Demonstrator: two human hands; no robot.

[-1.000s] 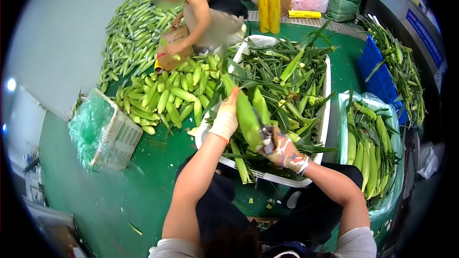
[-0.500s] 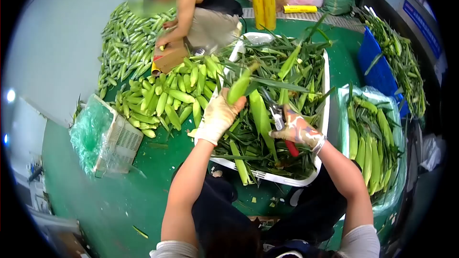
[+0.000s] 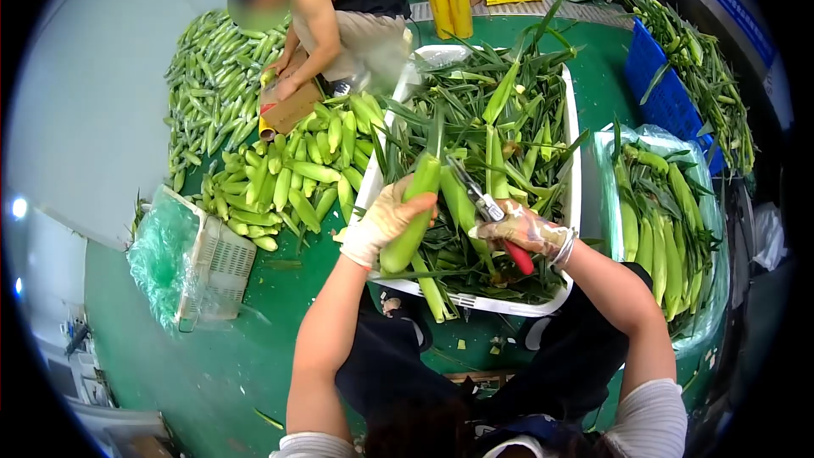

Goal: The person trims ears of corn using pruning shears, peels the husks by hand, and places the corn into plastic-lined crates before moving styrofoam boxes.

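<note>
Corn ear (image 3: 407,243) held above leaf-filled white crate (image 3: 571,119)
The gloved left hand (image 3: 381,222) wraps around it; the right hand (image 3: 532,231) clasps red-handled pruners (image 3: 489,209).

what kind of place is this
Probably a produce packing room: a big pile of corn ears on the green floor, a white crate full of husk leaves, and yellow rolls that look like wrapping film.

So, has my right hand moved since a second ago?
Yes. Judged against the white crate, your right hand, holding the clippers, has shifted away from you, farther from the crate's near edge, and slightly toward its right side.
</note>
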